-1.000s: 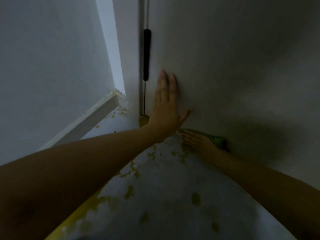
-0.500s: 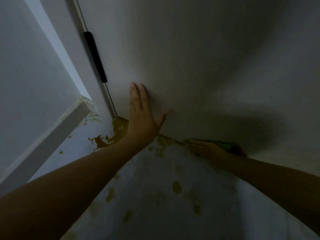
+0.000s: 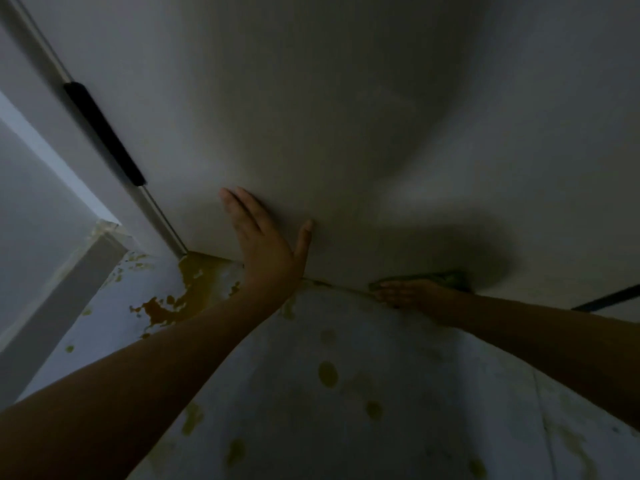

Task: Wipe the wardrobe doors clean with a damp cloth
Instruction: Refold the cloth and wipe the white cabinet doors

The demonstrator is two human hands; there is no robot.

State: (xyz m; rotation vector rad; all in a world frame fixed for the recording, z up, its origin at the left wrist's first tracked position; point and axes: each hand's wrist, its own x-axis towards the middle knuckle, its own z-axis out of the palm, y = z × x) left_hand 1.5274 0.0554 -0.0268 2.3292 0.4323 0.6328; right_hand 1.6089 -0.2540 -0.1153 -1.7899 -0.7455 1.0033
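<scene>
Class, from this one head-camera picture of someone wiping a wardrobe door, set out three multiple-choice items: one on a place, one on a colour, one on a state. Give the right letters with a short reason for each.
1. Where is the cloth?
A. at the foot of the door
B. up beside the handle
C. lying on the floor

2. What colour is the door handle?
A. white
B. black
C. green

3. How does the left hand lie?
A. in a fist
B. pinching the handle
C. flat on the door, fingers straight

Answers:
1 A: the cloth shows under the right hand, against the door's bottom edge.
2 B: the handle is a dark bar on the pale door edge.
3 C: palm and straight fingers lie against the door.
</scene>
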